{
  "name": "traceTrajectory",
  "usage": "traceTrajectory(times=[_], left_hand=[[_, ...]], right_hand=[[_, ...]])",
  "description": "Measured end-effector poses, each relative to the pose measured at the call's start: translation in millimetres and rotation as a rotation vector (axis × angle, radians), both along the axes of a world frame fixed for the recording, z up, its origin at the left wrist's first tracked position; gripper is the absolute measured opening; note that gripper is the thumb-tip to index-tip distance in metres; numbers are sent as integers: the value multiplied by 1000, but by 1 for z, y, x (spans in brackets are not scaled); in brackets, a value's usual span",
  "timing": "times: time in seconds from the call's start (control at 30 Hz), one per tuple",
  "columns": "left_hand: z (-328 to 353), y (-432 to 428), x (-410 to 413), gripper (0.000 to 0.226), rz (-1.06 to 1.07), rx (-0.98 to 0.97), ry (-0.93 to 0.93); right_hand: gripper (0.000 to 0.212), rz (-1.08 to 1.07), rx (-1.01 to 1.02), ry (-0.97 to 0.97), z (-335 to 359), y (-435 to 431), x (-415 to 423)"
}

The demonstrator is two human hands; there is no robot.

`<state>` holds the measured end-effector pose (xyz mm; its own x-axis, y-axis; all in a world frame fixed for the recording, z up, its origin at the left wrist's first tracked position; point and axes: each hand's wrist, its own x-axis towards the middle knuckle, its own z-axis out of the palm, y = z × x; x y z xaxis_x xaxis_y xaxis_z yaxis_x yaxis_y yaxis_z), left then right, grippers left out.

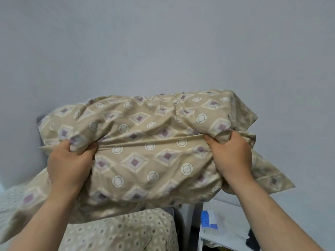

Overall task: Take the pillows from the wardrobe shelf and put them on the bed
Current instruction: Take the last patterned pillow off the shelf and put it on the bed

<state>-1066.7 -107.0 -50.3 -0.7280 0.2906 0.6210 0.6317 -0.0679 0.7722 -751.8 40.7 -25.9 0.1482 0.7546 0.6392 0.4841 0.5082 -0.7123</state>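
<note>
Two beige pillows with a purple diamond and white circle print are stacked and held up in front of me, the upper pillow (145, 116) lying on the lower pillow (148, 171). My left hand (69, 163) grips the fabric at the seam between them on the left. My right hand (231, 154) clutches a bunch of the fabric on the right. The bed (123, 232), covered in a pale dotted sheet, lies below the pillows at the lower left. The wardrobe is out of view.
A plain grey-blue wall (163, 42) fills the background. A dark headboard edge (40, 124) shows behind the pillows at the left. To the right of the bed stands a white bedside surface (232, 230) with a blue and white packet (208, 220).
</note>
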Motion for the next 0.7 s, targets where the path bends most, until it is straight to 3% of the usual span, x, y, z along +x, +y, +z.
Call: traceTrajectory(times=[0.37, 0.57, 0.7], left_hand=[[-61, -20, -159, 40, 335, -58, -124], [-90, -31, -204, 50, 513, -114, -178], [-118, -27, -220, 43, 590, -111, -246]], right_hand=[[43, 281, -58, -105, -43, 76, -227], [48, 424, -117, -141, -75, 103, -322], [45, 525, -141, -207, -100, 126, -375]])
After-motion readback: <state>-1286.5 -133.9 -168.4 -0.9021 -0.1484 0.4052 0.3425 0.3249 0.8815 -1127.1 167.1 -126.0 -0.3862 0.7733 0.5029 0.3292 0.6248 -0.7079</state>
